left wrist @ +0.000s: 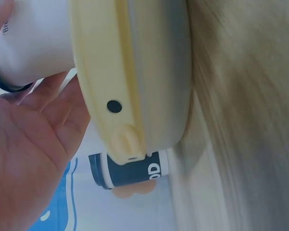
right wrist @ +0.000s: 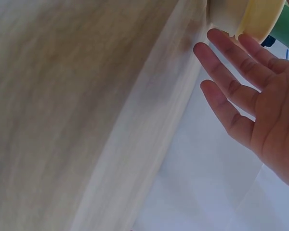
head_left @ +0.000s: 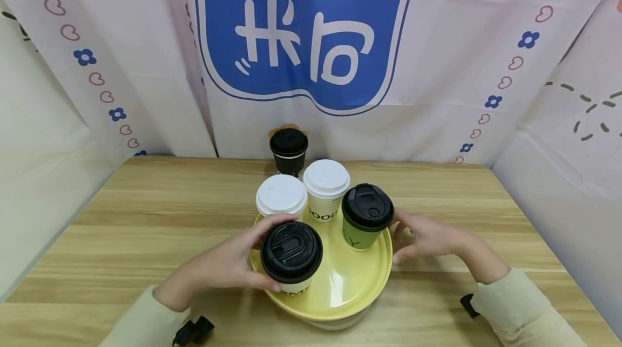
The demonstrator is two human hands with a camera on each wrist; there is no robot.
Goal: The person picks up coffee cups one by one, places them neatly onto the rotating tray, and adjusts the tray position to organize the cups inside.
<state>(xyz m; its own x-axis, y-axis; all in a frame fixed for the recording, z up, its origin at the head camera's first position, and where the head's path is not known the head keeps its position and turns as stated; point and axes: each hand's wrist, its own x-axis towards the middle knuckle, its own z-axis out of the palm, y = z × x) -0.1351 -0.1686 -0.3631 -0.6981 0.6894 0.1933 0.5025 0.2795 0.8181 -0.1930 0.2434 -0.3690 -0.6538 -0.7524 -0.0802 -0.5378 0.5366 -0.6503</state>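
In the head view my left hand point(head_left: 233, 260) grips a white paper coffee cup point(head_left: 295, 286) with a black lid point(head_left: 291, 252), thumb in front and fingers behind. That cup stands at the left front of a round yellow tray point(head_left: 335, 304) on a pale base point(left wrist: 164, 72). At the tray's right edge my right hand point(head_left: 427, 236) is beside a green cup point(head_left: 358, 236) with a black lid; its fingers look spread and relaxed in the right wrist view. Two white-lidded cups, one left point(head_left: 282, 196) and one right point(head_left: 326, 179), stand toward the tray's back.
Behind the tray a black cup point(head_left: 289, 155) stands on the wooden table point(head_left: 146, 217), close to the hanging cloth point(head_left: 155, 66) with a blue emblem. A small knob point(left wrist: 127, 138) juts from the tray's side. White cloth walls flank the table.
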